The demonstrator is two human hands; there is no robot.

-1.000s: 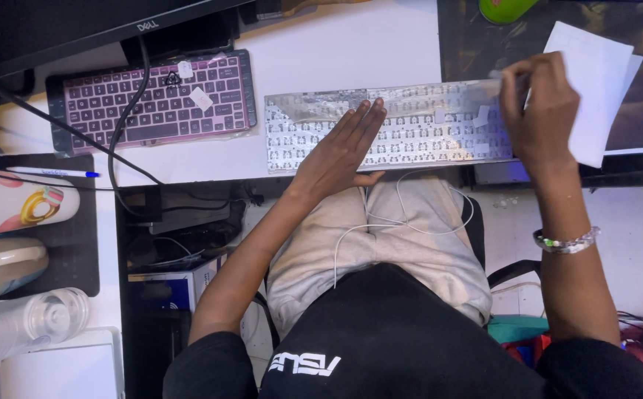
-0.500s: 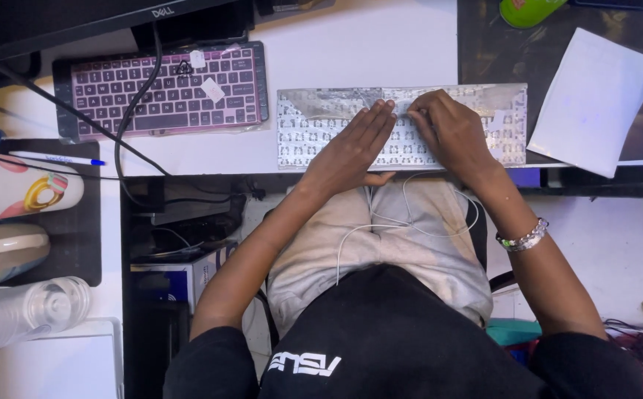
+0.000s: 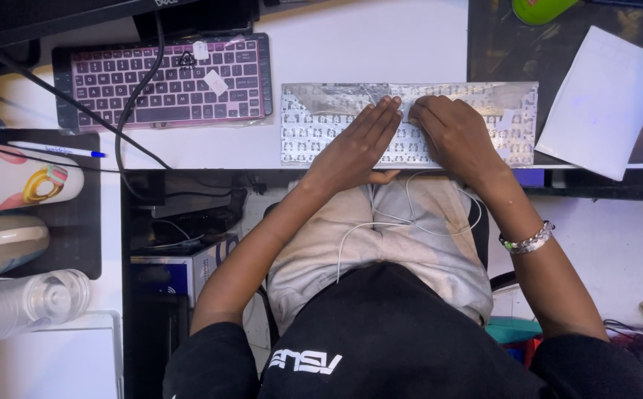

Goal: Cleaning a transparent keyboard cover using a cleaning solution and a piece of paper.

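Observation:
A white keyboard (image 3: 514, 125) wrapped in clear crinkled plastic lies at the desk's front edge. My left hand (image 3: 355, 144) lies flat on its middle, fingers straight and together, pointing up and right. Right beside it, my right hand (image 3: 458, 137) rests on the keyboard with bent fingers, the fingertips pressing on the plastic near a crease at the top middle. Neither hand holds anything. A silver bracelet (image 3: 527, 240) sits on my right wrist.
A pink-lit keyboard (image 3: 166, 81) with a black cable across it lies at the back left. White paper sheets (image 3: 606, 100) lie on a dark mat at the right, below a green mouse (image 3: 543, 9). Cups (image 3: 11, 181), a pen (image 3: 55, 150) and a clear bottle (image 3: 26, 303) are at the left.
My right hand let go of the white sheets and moved left onto the wrapped keyboard, next to the left hand. The left hand stayed on the keyboard.

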